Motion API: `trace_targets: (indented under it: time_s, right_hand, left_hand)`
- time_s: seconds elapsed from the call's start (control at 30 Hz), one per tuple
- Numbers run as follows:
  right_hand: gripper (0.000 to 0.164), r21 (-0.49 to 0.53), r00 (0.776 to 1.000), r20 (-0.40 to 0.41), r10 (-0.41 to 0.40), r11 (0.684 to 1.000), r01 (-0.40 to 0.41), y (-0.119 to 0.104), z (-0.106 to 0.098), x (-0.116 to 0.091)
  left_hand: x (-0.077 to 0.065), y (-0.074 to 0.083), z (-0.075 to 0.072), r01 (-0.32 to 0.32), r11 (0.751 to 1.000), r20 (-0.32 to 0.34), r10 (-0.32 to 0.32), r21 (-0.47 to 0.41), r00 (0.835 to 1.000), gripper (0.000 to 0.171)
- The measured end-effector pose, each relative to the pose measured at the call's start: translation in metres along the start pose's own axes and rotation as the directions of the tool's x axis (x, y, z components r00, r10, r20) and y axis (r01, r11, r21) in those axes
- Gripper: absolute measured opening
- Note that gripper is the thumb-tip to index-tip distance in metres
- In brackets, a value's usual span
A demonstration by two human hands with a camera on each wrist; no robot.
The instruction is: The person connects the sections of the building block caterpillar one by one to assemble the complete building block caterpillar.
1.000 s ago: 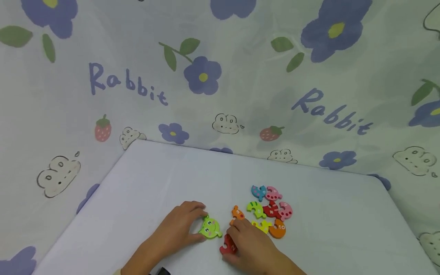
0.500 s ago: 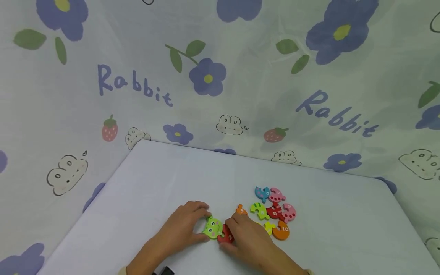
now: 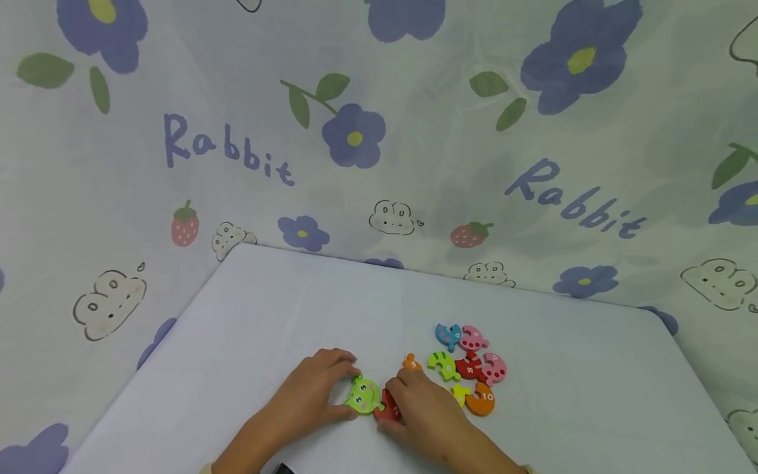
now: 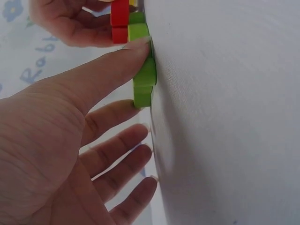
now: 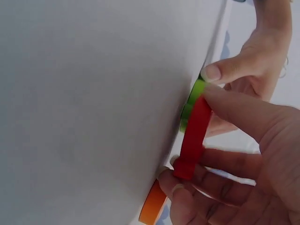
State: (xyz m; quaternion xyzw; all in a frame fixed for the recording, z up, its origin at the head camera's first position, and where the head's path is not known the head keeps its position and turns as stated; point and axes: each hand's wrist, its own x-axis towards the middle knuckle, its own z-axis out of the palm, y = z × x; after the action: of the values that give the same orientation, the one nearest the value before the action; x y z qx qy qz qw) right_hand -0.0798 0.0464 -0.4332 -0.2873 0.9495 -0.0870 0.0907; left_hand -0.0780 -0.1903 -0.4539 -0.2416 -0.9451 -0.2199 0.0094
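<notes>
My left hand (image 3: 314,390) pinches a green caterpillar-head puzzle piece (image 3: 363,396) between thumb and forefinger; the piece lies flat on the white table. In the left wrist view its other fingers spread loosely beside the green piece (image 4: 144,72). My right hand (image 3: 429,418) grips a red puzzle piece (image 3: 388,407) marked 2, right beside the green piece's knob. In the right wrist view the red piece (image 5: 194,136) sits slightly above the tabletop, held by thumb and fingers. Whether the two pieces interlock cannot be made out. The right hand partly covers the red piece.
An orange piece (image 3: 412,362) marked 3 lies just behind the right hand. Further right are a blue piece (image 3: 448,336), pink pieces (image 3: 494,367), a lime piece (image 3: 443,365), another red piece (image 3: 469,366), a yellow piece (image 3: 460,395) and an orange piece (image 3: 481,399) marked 10.
The right hand has brought the red piece leftward, from a gap away to right beside the green piece. The left hand keeps its hold on the green piece. The head view has shifted slightly.
</notes>
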Motion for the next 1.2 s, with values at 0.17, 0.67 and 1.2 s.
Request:
trace_targets:
  time_s: [0.17, 0.67, 1.2]
  right_hand:
    - [0.050, -0.032, 0.999, 0.014, -0.035, 0.999, 0.035, 0.000, 0.003, 0.002]
    - [0.056, -0.024, 0.998, -0.052, -0.048, 0.999, 0.047, 0.034, -0.021, -0.001]
    - [0.047, -0.030, 0.995, -0.088, -0.044, 0.999, 0.041, 0.054, -0.008, 0.016]
  left_hand:
    - [0.000, -0.002, 0.001, 0.008, 1.000, 0.014, -0.007, -0.009, 1.000, 0.055]
    - [0.001, -0.002, 0.000, 0.028, 0.999, 0.040, -0.027, -0.022, 0.999, 0.054]
    - [0.002, -0.006, -0.005, 0.000, 1.000, 0.126, 0.002, -0.010, 0.992, 0.057]
